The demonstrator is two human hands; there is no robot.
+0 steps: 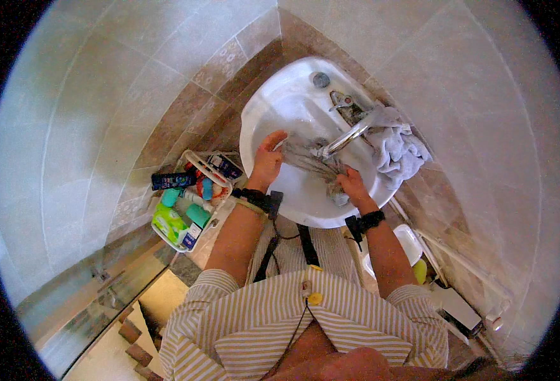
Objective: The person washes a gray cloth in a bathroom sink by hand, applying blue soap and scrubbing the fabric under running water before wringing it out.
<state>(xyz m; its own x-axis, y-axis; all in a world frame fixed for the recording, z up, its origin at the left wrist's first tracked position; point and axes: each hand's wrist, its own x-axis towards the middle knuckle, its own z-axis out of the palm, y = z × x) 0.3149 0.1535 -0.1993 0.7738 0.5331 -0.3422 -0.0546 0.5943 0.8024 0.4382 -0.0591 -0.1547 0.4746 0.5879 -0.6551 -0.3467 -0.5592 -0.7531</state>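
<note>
Both my hands are over a white washbasin [249, 120], with a thin, wet-looking grey cloth [305, 155] stretched between them under the tap. My left hand [268, 159] grips the cloth's left end, fingers bent, close to the basin's left side. At the right, my right hand [354, 185] has its fingers closed on the other end, and a bunched part hangs below it. The chrome tap [350, 138] reaches over the middle of the cloth. Whether water runs from its spout is too blurred to tell.
A crumpled grey towel [397, 149] lies on the basin's right edge beside the tap. At the back rim sits a small round grey object [320, 79]. White baskets [183, 249] of bottles and packets stand at left. A white tub [407, 244] is low on the right.
</note>
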